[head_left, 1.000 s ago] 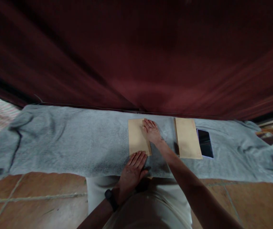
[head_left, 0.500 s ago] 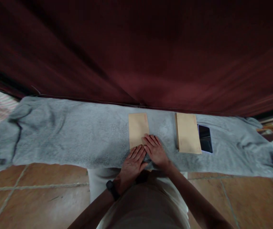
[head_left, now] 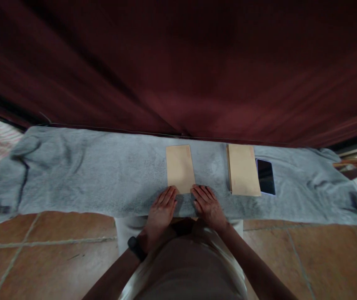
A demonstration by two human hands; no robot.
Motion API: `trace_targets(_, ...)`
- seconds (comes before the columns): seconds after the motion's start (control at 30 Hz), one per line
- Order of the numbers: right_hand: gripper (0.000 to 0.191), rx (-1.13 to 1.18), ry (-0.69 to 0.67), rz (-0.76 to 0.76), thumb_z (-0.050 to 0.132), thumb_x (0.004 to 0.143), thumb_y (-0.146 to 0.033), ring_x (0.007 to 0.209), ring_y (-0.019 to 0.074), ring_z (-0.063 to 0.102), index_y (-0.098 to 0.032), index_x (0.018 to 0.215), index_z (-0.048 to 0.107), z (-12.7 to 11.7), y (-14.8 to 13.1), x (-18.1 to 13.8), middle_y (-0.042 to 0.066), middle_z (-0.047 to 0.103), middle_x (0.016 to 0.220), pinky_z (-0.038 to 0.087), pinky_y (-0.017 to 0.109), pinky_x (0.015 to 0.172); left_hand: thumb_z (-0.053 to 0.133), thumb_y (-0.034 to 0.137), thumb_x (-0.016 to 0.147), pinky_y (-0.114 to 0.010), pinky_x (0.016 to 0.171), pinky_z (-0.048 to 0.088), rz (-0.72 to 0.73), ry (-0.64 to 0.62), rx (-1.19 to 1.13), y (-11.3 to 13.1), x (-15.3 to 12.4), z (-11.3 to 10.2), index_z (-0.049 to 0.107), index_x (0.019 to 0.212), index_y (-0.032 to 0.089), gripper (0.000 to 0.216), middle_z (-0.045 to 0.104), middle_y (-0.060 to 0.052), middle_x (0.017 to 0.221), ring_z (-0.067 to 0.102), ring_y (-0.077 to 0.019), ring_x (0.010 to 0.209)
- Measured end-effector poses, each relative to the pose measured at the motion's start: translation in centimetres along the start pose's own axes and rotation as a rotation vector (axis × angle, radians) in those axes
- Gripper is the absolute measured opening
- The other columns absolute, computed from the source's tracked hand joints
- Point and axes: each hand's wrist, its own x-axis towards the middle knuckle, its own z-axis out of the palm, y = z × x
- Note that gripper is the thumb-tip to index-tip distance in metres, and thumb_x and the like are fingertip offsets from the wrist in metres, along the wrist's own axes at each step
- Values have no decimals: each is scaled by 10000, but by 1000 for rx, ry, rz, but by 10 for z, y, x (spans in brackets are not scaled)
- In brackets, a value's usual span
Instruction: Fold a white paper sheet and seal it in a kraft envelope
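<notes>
Tan paper envelope, a flat rectangle, lies lengthwise on the grey terry towel spread over the terracotta tile floor, its near short edge at the person's fingertips. A second ago the right hand rested on the envelope's far end; now it has drawn back to the near right corner, while the left hand has slid off to the near left corner. Both hands lie flat, fingers extended and grasping nothing, so the smoothing stroke looks finished. To the right, well apart, a stack of similar tan envelopes sits just beside a black smartphone. Behind hangs a dark red curtain.
</notes>
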Motion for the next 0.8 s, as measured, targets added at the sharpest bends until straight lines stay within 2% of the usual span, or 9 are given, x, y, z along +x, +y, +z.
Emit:
trace_targets(0.2,435,5,1,47,473,1049,-226,1360,242,555,-188,1478,537,-4,-8,13,107,613,1465,368,503,1228,475,181,1014,-413,1066,515,100,-55,60,-12,17,-3,675,1300,156,350,667,-132,1388,617,-273,1300)
trace_targets(0.37,432,5,-15,69,487,1044,-237,1332,243,567,-199,1470,544,-3,-9,22,117,634,1426,375,507,1218,472,54,936,-404,1040,532,174,-112,85,-16,26,-14,656,1320,161,439,630,-133,1436,594,-269,1325)
trace_targets(0.53,428,-12,-7,74,482,1038,-246,1321,265,562,-186,1453,565,0,-10,25,132,652,1387,367,511,1216,469,-1,883,-391,1029,533,175,-149,111,-13,28,-20,630,1350,149,516,632,-153,1425,577,-266,1343)
trace_targets(0.8,436,-92,-26,22,482,1036,-229,1366,274,537,-129,1452,564,7,-12,33,143,607,1456,293,500,1261,469,10,892,-396,1027,527,141,-154,136,-3,31,-18,563,1431,143,562,619,-182,1424,561,-281,1354)
